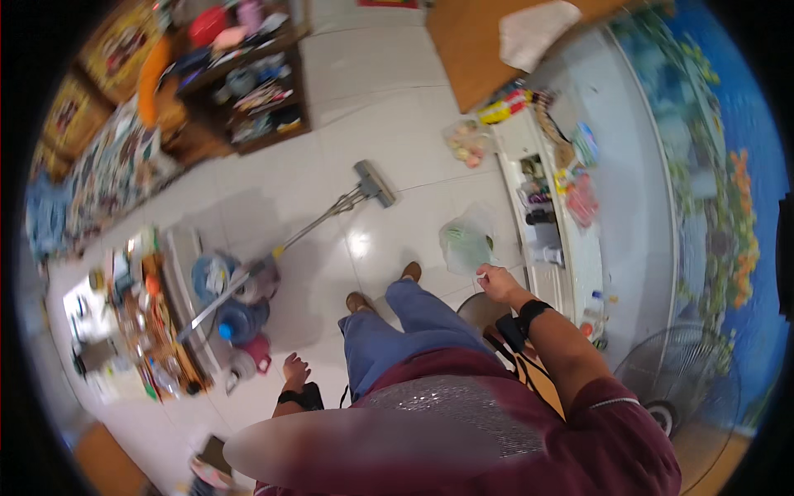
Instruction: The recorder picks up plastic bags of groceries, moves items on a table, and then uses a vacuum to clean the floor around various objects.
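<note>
My left hand [296,370] hangs at my left side with its fingers loosely apart and nothing in it. My right hand [498,283] is out in front to the right, fingers curled. Its fingertips overlap the lower edge of a thin translucent plastic bag [462,245] with something green inside; I cannot tell whether they grip it. Ahead on the tiled floor lies the grey head [375,184] of a sponge mop. The mop's metal handle [304,231] slants down to the left, its end against a cluttered shelf unit [201,347].
By my left are a blue water jug [242,322], a blue bucket [211,276] and a pink container [257,353]. A white cabinet [512,146] runs along the right, with a bag of round produce [468,142] beside it. A standing fan [676,397] is at my right.
</note>
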A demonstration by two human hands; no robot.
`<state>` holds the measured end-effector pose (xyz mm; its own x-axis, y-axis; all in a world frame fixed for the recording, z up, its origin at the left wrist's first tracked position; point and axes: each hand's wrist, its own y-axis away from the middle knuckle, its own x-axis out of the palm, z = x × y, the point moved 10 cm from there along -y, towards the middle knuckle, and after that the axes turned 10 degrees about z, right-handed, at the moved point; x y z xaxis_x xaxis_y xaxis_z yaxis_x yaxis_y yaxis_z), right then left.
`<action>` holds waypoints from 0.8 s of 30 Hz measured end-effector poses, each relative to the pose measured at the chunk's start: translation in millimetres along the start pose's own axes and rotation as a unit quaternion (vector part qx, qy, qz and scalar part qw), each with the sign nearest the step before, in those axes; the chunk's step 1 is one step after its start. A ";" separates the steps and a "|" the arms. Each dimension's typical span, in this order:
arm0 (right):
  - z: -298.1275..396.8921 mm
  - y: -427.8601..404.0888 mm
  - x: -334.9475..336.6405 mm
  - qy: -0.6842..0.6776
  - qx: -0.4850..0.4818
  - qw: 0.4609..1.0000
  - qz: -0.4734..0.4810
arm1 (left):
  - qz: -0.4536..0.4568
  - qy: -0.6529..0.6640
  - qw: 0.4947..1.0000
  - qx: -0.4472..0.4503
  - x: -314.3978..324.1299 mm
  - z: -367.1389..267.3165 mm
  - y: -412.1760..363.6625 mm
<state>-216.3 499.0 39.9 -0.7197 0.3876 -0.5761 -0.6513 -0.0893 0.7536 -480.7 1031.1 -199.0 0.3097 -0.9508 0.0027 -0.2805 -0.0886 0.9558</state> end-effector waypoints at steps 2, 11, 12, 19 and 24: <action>-55.9 6.7 -2.2 -0.057 0.050 0.996 -0.038 | 0.027 0.011 1.000 0.008 42.6 -83.0 10.2; -83.4 -9.4 13.1 -0.198 0.020 0.980 -0.019 | 0.132 -0.161 0.976 0.061 242.8 -204.5 37.3; -84.2 -10.9 11.1 -0.219 0.002 0.975 -0.030 | 0.139 -0.179 0.972 0.060 267.5 -208.1 40.5; -157.0 -34.0 2.2 -0.226 0.019 0.973 -0.049 | 0.248 -0.285 0.922 0.082 431.0 -234.5 73.2; -225.2 -29.8 -21.0 -0.330 0.107 0.926 -0.146 | 0.256 -0.389 0.882 0.070 497.6 -246.6 62.1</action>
<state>-236.0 286.9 -41.9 -0.1701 0.8491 -0.5000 -0.6821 0.2647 0.6816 -119.9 625.6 -65.7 -0.5927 -0.7875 0.1690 -0.3280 0.4276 0.8424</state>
